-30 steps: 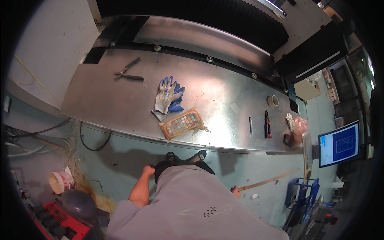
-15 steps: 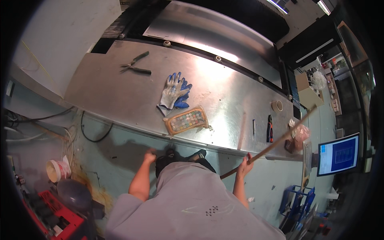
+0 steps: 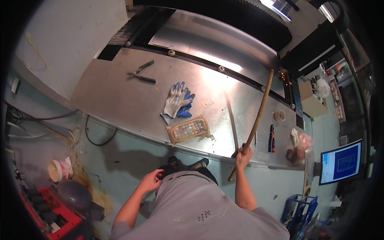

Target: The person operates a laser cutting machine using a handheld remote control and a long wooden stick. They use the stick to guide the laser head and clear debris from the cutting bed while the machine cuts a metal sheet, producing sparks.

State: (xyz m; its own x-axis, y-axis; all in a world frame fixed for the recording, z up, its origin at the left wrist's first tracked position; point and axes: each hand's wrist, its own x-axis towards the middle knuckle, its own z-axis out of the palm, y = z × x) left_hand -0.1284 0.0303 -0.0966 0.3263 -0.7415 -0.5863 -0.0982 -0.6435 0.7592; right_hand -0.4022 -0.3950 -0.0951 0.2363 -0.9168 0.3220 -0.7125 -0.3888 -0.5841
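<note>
My right hand (image 3: 243, 158) is wrapped round a long bamboo stick (image 3: 261, 108) near its lower end, at the front edge of the metal table (image 3: 116, 96). The stick slants up and away over the tabletop, its far end near the table's back rail. By my waist is my left hand (image 3: 151, 181), holding nothing, its fingers loosely bent and apart. Beyond the table's front edge lie a keypad controller with an orange rim (image 3: 189, 130), which looks wrapped in clear plastic, and a pair of white and blue work gloves (image 3: 177, 101).
Dark-handled pliers (image 3: 145, 78) lie at the far left of the table. To the right are orange-and-black pliers (image 3: 272, 138), a tape roll (image 3: 279, 115) and a pinkish plastic bag (image 3: 303, 142). A monitor (image 3: 341, 163) stands beyond; a red machine (image 3: 52, 212) is at lower left.
The bamboo stick has swung from leaning right to standing steeper over the table, its far end moving left and away. My left hand has drawn back toward my waist and its fingers have loosened.
</note>
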